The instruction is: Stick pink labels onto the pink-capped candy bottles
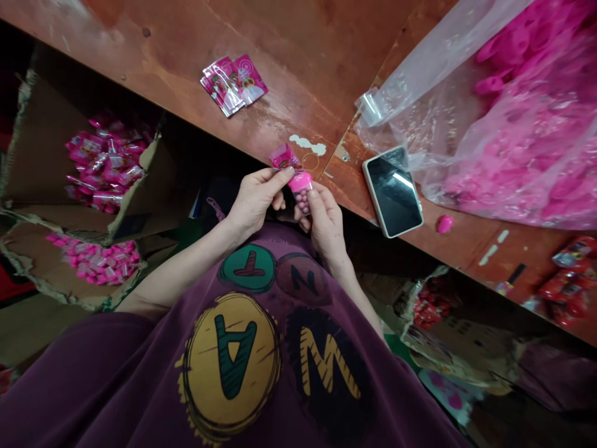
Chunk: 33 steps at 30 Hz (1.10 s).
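Note:
Close to my body, at the table's near edge, both hands meet around a small clear container (303,200) with a bright pink top and pink candy balls inside. My right hand (326,218) is closed around its lower part. The fingers of my left hand (256,198) pinch a shiny pink printed wrapper (282,155) beside the pink top; the left thumb covers where the two meet. A thin rubber band (310,162) lies on the table just beyond. Farther off is a small stack of pink printed wrappers (228,84).
A phone (394,191) lies right of my hands, by a plastic bag (522,174) of pink pieces. A loose pink piece (444,224) and red packets (566,286) are near the edge. Cardboard boxes below left hold pink packets (109,165) and small containers (102,258).

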### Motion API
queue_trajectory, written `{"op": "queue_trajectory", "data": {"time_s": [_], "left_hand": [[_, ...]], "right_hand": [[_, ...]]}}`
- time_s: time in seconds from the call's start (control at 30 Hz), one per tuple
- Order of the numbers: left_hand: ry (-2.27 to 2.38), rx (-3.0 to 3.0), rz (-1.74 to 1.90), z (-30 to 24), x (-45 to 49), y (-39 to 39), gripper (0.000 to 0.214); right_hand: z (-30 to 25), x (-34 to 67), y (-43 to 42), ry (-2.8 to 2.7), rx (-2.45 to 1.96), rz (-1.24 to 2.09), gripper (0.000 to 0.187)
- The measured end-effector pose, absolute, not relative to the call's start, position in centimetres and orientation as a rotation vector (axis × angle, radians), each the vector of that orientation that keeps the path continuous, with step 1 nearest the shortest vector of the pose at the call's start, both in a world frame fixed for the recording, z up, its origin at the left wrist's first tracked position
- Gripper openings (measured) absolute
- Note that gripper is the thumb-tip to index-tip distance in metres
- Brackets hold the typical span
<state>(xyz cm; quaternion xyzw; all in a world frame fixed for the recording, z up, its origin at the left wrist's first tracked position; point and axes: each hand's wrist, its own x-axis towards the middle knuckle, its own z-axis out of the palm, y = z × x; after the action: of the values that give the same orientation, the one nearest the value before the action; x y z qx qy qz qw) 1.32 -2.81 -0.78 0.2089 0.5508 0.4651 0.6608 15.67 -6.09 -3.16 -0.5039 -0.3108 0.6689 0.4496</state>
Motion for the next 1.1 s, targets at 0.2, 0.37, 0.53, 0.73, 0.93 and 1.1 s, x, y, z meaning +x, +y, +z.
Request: {"op": "queue_trajectory", "data": {"time_s": [0.2,0.37,0.53,0.73,0.93,1.1], "left_hand": [[1.119,0.385,0.880,-0.4,1.2,-2.7,0.048],[1.001,0.378,0.827,-0.6,1.0,-2.8,0.050],[1.015,0.369,0.800,-0.8,1.3,-3.1,0.050],[0.947,0.368,0.765,-1.4,1.4,-3.4,0.054],[1.001,0.431,0.808,-0.7,0.7,-3.4,0.044],[1.385,0.540,1.196,-0.4,0.1,-3.3,0.036]], "right_hand": [[-3.6,15.6,-6.5,-1.103,-1.296,1.461,0.060],[-3.2,15.9,-6.5,-1.183,-1.352,1.476,0.068],[-2.5,15.6,-6.4,-1.161,-1.421,1.428,0.064],[-2.2,15.3,-6.0,-1.042,-1.279,1.556,0.057],[-2.6,15.8,-6.2,-1.006,-1.267,1.545,0.050],[-3.2,16.3,-6.3,-1.043,-1.318,1.516,0.052]]}}
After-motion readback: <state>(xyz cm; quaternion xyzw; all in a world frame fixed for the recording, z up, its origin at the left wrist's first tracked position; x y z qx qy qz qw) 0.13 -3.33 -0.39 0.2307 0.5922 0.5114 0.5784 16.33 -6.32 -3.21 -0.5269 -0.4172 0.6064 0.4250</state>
